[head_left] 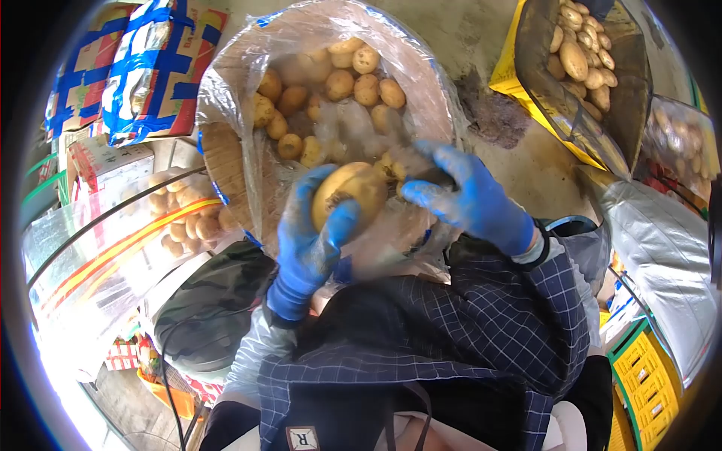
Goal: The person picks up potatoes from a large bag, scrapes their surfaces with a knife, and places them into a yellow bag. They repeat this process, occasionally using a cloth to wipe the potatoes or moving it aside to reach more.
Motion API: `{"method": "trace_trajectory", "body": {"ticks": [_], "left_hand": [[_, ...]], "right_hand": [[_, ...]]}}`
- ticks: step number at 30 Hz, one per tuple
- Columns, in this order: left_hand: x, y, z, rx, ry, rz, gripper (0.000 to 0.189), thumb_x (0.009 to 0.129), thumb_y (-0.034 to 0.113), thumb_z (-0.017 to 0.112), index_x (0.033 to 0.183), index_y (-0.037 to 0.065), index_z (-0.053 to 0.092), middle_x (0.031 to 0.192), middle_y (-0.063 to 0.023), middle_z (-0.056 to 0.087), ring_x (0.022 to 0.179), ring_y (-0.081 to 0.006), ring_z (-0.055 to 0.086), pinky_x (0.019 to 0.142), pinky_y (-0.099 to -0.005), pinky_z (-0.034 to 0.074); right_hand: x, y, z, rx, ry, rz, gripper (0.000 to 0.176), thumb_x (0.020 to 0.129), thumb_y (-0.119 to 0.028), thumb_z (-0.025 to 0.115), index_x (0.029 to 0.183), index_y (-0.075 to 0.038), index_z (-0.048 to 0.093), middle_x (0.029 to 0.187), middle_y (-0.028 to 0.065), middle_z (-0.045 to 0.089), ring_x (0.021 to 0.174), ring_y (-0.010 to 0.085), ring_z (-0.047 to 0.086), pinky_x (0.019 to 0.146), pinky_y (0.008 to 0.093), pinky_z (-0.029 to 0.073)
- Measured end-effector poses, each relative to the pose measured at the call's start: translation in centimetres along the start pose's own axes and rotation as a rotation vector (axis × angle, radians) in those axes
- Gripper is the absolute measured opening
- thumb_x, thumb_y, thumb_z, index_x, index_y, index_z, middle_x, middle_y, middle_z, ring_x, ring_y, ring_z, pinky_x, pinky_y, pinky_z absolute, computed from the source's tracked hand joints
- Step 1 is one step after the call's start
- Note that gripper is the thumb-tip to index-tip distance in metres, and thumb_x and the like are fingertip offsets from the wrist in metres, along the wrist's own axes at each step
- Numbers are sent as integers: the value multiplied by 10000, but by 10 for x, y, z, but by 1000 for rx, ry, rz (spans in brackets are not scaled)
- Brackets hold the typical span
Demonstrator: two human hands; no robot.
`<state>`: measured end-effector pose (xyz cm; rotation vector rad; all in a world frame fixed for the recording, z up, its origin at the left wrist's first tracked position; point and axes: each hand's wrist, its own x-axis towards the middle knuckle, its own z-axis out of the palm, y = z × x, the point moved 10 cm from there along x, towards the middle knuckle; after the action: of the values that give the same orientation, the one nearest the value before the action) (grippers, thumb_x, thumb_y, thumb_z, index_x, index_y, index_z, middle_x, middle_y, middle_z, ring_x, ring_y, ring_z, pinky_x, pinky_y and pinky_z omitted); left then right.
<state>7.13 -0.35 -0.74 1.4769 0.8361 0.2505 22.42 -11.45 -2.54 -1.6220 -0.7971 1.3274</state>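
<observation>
A large yellow-brown potato (359, 188) rests in my left hand (312, 237), the blue-gloved fingers and thumb wrapped round its left side. Just to its right, my right hand (474, 195), gloved in the same blue, grips a dark brown object (425, 167) between thumb and fingers. That object is smeared by motion, and I cannot tell what kind it is. Both hands are over the near part of a wide cardboard container (226, 169) lined with clear plastic (256, 83). Many potatoes (340, 85) lie in its far half.
At the back right stands an open yellow-and-black bag (553, 113) of potatoes (574, 62). A clear bag (113, 233) of potatoes sits at left, below taped cartons (150, 71). Silver sheeting (662, 248) and a yellow crate (647, 383) are at right.
</observation>
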Motion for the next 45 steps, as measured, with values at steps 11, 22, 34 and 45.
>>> {"method": "trace_trajectory", "body": {"ticks": [11, 22, 34, 45], "left_hand": [[80, -110, -50, 533, -27, -190, 328, 970, 219, 627, 1204, -10, 651, 1077, -146, 718, 977, -209, 677, 831, -333, 536], [152, -246, -142, 651, 534, -197, 720, 767, 438, 772, 1241, -56, 546, 1161, -259, 669, 1054, -397, 670, 907, -434, 538], [60, -46, 17, 60, -199, 90, 397, 1047, 333, 488, 1217, 1, 624, 1002, -109, 719, 840, -224, 703, 729, -329, 567], [152, -225, -96, 994, 85, -255, 473, 843, 317, 643, 1235, 52, 660, 1123, -265, 697, 1099, -406, 660, 943, -462, 520]], "right_hand": [[-25, 45, -124, 802, 548, 1, 361, 979, -378, 626, 1124, -48, 607, 624, -7, 513, 438, 76, 438, 408, 255, 369], [-18, 54, -219, 709, 589, -220, 440, 1031, -313, 525, 1320, 16, 575, 1130, 154, 712, 535, 73, 481, 524, 243, 479], [20, -23, -6, -197, 244, -387, 572, 874, -273, 764, 1365, -50, 575, 975, 121, 712, 828, 195, 697, 776, 341, 570], [14, 35, -36, 747, 119, 142, 409, 978, -348, 637, 1149, 21, 674, 598, 2, 540, 478, 80, 489, 463, 231, 399]]}}
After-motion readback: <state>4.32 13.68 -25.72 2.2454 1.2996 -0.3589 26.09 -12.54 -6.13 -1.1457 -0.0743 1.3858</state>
